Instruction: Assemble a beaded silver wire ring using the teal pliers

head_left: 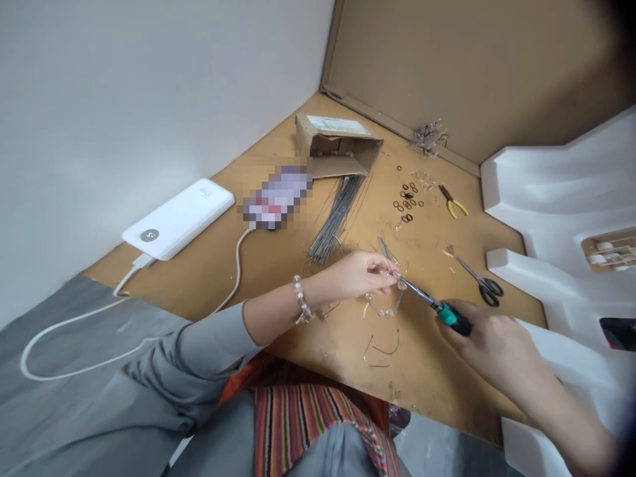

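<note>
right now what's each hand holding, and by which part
The right hand grips the pliers by their teal-and-black handle. The left hand pinches a beaded strand near the pliers' tip; the exact spot is too small to tell.

Pliers (436,306) with a green-and-black handle and a slim metal nose are slanting from the right hand (489,338), their tips meeting the left hand (362,273) at its fingertips. A strand of clear beads (386,313) on thin wire is curving just below those fingers, over the desk (437,384).
</note>
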### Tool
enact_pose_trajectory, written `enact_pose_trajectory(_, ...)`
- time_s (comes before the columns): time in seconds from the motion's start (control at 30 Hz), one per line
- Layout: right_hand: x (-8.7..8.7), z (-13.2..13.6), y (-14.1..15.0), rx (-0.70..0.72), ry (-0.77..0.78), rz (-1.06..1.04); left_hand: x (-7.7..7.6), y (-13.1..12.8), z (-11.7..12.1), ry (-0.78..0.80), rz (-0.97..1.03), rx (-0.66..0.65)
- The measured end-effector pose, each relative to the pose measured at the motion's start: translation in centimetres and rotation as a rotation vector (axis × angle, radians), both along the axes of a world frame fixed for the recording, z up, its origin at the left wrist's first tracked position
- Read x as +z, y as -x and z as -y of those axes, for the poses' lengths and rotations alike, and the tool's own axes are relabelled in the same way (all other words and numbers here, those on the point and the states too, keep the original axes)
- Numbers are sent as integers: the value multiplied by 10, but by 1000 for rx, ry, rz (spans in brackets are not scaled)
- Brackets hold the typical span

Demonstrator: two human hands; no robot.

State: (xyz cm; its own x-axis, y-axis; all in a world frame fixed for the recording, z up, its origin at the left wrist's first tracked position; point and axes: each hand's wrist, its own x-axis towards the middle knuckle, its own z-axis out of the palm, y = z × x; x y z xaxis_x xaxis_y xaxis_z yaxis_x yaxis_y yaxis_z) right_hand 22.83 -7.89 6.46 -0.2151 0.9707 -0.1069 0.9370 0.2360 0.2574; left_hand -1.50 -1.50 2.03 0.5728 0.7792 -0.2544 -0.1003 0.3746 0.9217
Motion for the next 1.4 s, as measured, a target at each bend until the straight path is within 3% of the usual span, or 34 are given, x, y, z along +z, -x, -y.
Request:
enact_pose_trajectory(0.3,2,16,16,207,-303,161,-9,-1,5,-76,-82,-57)
enact_pose_trajectory(0.57,-2,17,17,152,-273,131,-20,-6,7,-178,-122,41)
enact_pose_trajectory(0.8,3,25,14,245,-302,83,-19,1,6,-261,-129,-118)
enact_pose_trajectory(1.2,30,13,3,463,-260,167,-12,6,2,-223,-180,-386)
enact_pose_trajectory(1.4,44,5,4,579,-224,194,-6,7,0,-191,-184,-456)
